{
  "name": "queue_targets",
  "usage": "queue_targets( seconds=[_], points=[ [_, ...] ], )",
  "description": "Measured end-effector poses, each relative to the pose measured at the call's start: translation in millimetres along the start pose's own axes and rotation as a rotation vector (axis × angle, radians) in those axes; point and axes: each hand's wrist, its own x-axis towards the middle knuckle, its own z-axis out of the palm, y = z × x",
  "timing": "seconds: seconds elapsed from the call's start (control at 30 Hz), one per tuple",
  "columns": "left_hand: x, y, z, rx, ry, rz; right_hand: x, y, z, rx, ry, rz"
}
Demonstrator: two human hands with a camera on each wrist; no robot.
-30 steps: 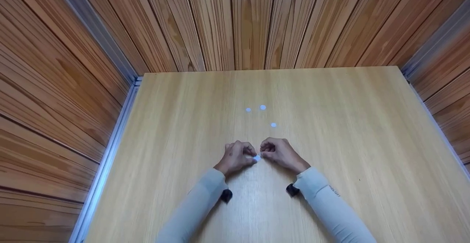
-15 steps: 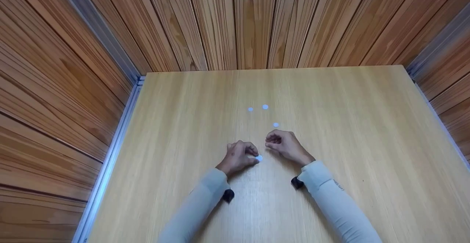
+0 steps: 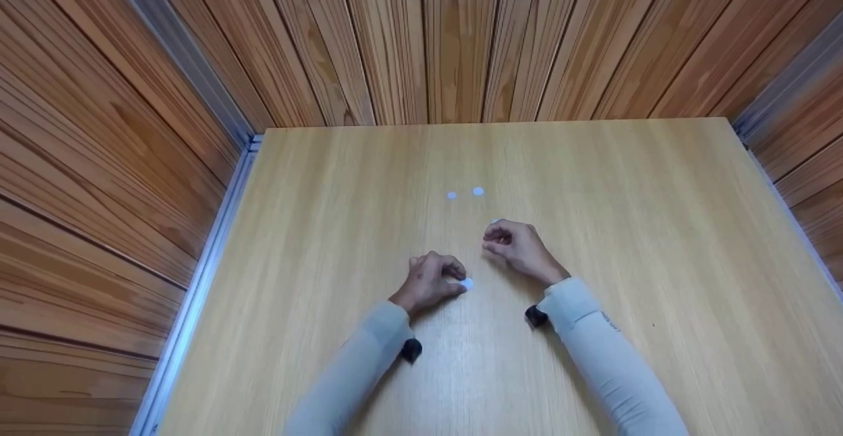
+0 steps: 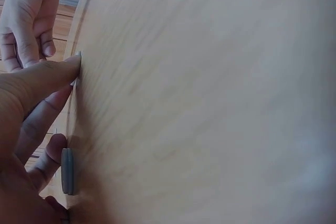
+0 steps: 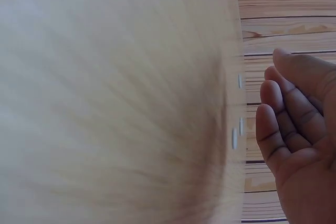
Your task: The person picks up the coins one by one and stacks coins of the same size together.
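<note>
Left: my left hand [image 3: 429, 282] rests on the light wooden tabletop [image 3: 658, 238], fingers curled, fingertips [image 4: 73, 65] pressed down at the near edge of a small flat white round disc [image 3: 466, 283]. In the left wrist view that disc [image 4: 67, 170] lies flat on the wood, touching my fingers. I cannot tell whether I pinch it or only hold it down.

Centre: two more small white round discs, one [image 3: 452, 195] beside the other [image 3: 478, 191], lie beyond both hands, well apart from them.

Right: my right hand [image 3: 517, 246] hovers just above the tabletop, ahead and to the right of my left hand, fingers loosely curled, gripping nothing. A sliver of a further white disc [image 3: 494, 221] shows at its far fingertips. In the right wrist view, my palm [image 5: 302, 145] is open and relaxed.
</note>
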Motion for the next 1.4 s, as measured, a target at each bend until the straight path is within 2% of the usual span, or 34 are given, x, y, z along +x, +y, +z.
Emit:
queue_targets(
  seconds=[0.2, 0.5, 0.8, 1.2, 1.4],
  points=[
    [-0.8, -1.4, -0.7, -0.018, -0.005, 0.018, 9, -2, -6, -0.007, 0.016, 0.034],
    [-0.9, -1.6, 0.5, 0.005, 0.018, 0.037, 23, -2, -9, -0.003, 0.048, -0.031],
    [0.4, 0.1, 0.2, -0.006, 0.007, -0.004, 40, -1, -14, 0.017, 0.089, -0.038],
    [1.3, 0.1, 2.1, -0.021, 0.017, 0.015, 56, 3, -21, 0.030, 0.112, 0.004],
    [-0.1, -0.7, 1.1, -0.025, 0.016, -0.010, 67, 6, -19, 0.042, 0.136, -0.005]
  ],
)
